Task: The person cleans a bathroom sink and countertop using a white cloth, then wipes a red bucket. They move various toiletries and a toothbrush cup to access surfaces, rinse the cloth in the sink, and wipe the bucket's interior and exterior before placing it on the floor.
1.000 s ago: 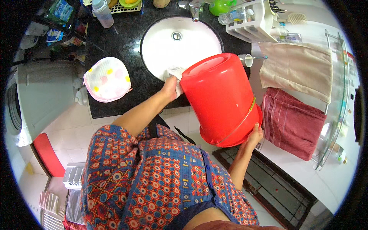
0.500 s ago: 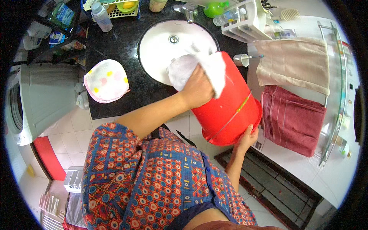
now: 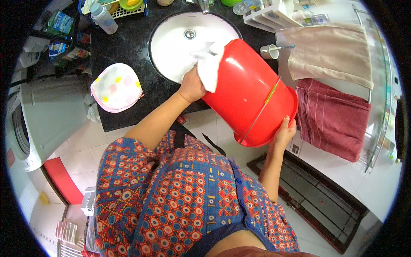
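Note:
A red bucket (image 3: pixel 246 90) is tilted over the counter's front edge. Its base points toward the white sink (image 3: pixel 175 47) and its wide rim faces low and right. A thin wire handle with a yellow-green grip lies across its side. My right hand (image 3: pixel 284 135) is closed on the rim, thumb on the outside; its other fingers are mostly hidden. At the base end, my left hand (image 3: pixel 192 85) is closed on a white cloth (image 3: pixel 210 70) that lies against the bucket's bottom edge.
On the black counter (image 3: pixel 124 47) lies a round dotted zip pouch (image 3: pixel 116 88); a bottle (image 3: pixel 104 19) stands behind it. To the right are a white cup (image 3: pixel 269 52), a white rack (image 3: pixel 274 17), a beige towel (image 3: pixel 329 53) and a maroon towel (image 3: pixel 332 120). A washing machine (image 3: pixel 64 111) stands left.
My left hand has moved left with the cloth, from the bucket's side to its bottom edge. The bucket has turned slightly, and its rim end has risen in the picture with my right hand.

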`<state>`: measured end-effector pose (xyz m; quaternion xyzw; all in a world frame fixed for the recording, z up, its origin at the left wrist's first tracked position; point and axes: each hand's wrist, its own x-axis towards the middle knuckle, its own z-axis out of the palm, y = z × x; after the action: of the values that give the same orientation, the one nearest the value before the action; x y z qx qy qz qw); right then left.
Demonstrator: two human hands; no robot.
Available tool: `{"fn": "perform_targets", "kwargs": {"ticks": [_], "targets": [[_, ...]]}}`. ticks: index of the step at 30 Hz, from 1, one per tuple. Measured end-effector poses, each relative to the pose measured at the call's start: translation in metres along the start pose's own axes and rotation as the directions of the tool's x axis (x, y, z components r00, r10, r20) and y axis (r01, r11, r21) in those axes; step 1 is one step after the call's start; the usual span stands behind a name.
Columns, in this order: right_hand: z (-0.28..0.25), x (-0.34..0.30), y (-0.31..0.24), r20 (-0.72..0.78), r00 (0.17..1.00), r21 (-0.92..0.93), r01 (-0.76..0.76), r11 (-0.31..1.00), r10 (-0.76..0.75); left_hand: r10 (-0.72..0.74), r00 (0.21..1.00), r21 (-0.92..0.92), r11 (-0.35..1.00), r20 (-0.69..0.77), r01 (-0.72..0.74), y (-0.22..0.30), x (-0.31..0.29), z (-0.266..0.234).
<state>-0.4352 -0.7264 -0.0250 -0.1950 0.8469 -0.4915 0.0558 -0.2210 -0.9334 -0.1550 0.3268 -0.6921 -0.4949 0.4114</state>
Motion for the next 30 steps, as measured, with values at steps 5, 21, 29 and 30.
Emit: {"fn": "perform_targets", "kwargs": {"ticks": [5, 21, 29, 30], "targets": [[-0.004, 0.013, 0.011, 0.023, 0.999, 0.034, 0.023, 0.999, -0.024, 0.098, 0.969, -0.113, 0.986, -0.227, -0.126, -0.054, -0.012, 0.023], [-0.022, 0.029, 0.029, -0.042, 0.999, -0.011, -0.014, 1.0, 0.013, -0.676, 0.668, -0.682, 0.33, 0.312, 0.653, -0.061, -0.003, 0.043], [-0.021, 0.022, 0.043, -0.109, 0.994, -0.039, 0.017, 0.999, -0.021, 0.166, 0.986, 0.029, 0.986, -0.014, -0.166, 0.018, -0.004, 0.047], [-0.024, 0.021, 0.045, -0.119, 0.993, -0.062, 0.005, 0.998, -0.012, 0.24, 0.97, 0.057, 0.97, -0.031, -0.238, 0.037, 0.004, 0.043]]}}
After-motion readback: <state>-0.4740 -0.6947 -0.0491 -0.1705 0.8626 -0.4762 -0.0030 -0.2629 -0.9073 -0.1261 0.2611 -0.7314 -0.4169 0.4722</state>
